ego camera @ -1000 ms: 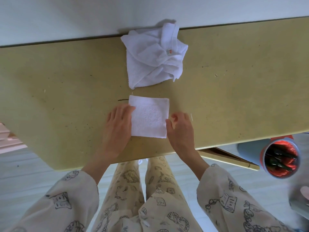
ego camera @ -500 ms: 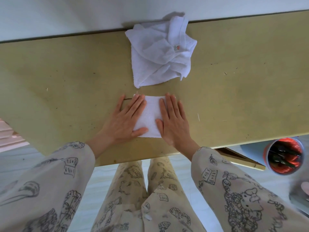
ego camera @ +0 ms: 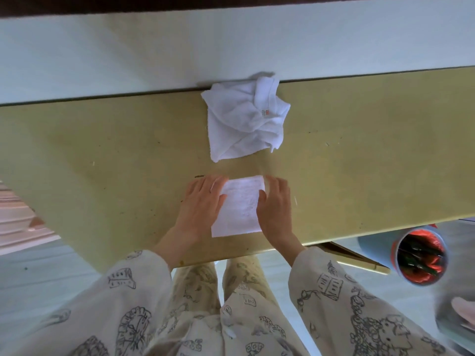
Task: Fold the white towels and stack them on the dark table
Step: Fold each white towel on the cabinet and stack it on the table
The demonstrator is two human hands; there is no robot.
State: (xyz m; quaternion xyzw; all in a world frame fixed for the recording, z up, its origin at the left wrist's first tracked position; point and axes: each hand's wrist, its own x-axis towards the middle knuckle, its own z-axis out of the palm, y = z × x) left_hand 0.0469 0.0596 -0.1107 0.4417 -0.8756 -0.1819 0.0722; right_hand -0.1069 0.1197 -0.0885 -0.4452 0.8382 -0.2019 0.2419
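Observation:
A small folded white towel (ego camera: 240,206) lies flat near the front edge of the olive-yellow table (ego camera: 102,155). My left hand (ego camera: 201,204) rests palm down along its left edge, fingers together and partly on the cloth. My right hand (ego camera: 276,206) lies flat against its right edge. Neither hand grips the towel. A crumpled white towel (ego camera: 244,122) with a small red tag sits further back, at the table's far edge against the pale wall.
Below the table's right front corner stands a blue-grey bin (ego camera: 419,255) with a red liner and dark items inside. Pale floor shows on both sides of my patterned trouser legs. A dark strip (ego camera: 128,3) runs along the top of the view.
My hands slid apart from the top of the folded towel to its left and right edges. The camera tilted up, showing more wall.

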